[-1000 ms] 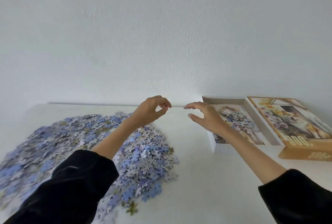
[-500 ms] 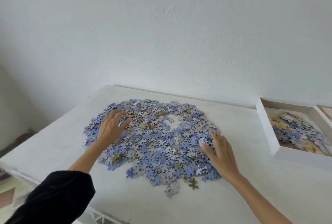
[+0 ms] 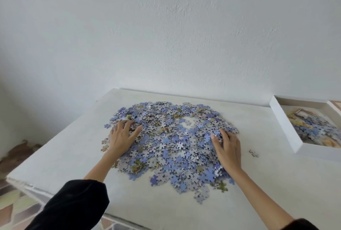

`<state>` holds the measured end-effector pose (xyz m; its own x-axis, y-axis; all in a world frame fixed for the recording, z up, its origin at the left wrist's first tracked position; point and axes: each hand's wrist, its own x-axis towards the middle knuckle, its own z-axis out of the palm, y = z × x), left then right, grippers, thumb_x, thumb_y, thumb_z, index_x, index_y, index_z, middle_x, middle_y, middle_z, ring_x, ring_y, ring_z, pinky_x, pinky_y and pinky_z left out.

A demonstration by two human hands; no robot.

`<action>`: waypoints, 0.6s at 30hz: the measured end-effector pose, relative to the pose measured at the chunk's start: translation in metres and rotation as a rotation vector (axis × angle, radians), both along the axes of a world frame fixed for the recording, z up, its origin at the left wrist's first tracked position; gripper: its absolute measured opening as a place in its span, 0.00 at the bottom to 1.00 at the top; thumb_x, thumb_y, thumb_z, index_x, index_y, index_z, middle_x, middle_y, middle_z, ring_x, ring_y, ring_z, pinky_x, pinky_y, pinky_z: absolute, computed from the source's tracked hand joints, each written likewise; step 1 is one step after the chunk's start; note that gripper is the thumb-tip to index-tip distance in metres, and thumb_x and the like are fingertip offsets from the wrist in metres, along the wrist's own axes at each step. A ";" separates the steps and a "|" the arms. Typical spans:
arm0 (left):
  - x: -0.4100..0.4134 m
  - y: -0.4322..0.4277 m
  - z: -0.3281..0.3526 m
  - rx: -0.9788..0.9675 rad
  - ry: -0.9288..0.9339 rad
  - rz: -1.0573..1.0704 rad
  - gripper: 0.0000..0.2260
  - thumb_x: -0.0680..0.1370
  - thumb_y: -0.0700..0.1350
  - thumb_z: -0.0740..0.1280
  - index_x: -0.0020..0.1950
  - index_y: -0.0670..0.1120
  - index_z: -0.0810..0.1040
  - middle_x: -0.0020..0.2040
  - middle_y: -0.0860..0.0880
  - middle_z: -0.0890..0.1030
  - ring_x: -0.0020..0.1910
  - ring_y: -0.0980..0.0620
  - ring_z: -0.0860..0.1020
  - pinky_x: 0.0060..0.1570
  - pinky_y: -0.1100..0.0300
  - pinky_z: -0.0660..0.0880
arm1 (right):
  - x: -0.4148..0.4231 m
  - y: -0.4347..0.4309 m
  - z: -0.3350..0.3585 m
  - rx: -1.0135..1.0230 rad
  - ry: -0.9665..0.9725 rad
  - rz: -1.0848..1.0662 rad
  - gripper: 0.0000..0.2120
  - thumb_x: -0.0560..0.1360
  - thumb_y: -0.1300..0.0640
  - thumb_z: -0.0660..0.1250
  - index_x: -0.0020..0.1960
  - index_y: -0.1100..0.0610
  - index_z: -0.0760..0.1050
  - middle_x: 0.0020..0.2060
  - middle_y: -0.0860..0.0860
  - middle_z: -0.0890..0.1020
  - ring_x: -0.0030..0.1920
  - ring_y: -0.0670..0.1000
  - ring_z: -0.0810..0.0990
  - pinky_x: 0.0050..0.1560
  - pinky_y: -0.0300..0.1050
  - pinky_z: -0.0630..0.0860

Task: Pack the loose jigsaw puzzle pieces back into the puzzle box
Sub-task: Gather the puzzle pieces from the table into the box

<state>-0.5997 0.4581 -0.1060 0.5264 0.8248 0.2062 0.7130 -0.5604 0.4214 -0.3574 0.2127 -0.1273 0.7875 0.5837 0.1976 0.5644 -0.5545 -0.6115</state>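
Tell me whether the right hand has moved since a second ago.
Yes. The right hand left the box, coming down leftward onto the pile of pieces.

white textured wall (image 3: 166, 35) behind white table (image 3: 64, 156); patterned tile floor (image 3: 16, 207) lower left.

A wide heap of blue and grey puzzle pieces (image 3: 171, 144) sprawls mid-counter; the open white puzzle box (image 3: 282, 124), part-filled with pieces, sits far right.

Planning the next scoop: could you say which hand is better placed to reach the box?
Likely the right hand: it rests on the side of the pile nearest the puzzle box; the left hand lies on the far side.
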 end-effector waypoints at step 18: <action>-0.004 0.045 -0.007 -0.024 -0.111 -0.057 0.27 0.79 0.61 0.53 0.67 0.43 0.69 0.66 0.38 0.69 0.65 0.41 0.67 0.65 0.42 0.62 | 0.021 -0.034 -0.003 -0.172 -0.058 -0.032 0.31 0.77 0.37 0.42 0.73 0.54 0.57 0.74 0.55 0.56 0.74 0.55 0.52 0.73 0.50 0.49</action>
<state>-0.6034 0.5030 -0.1126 0.5480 0.7994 0.2462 0.6284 -0.5877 0.5096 -0.3362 0.1785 -0.1302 0.7964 0.5877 0.1426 0.5764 -0.6662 -0.4731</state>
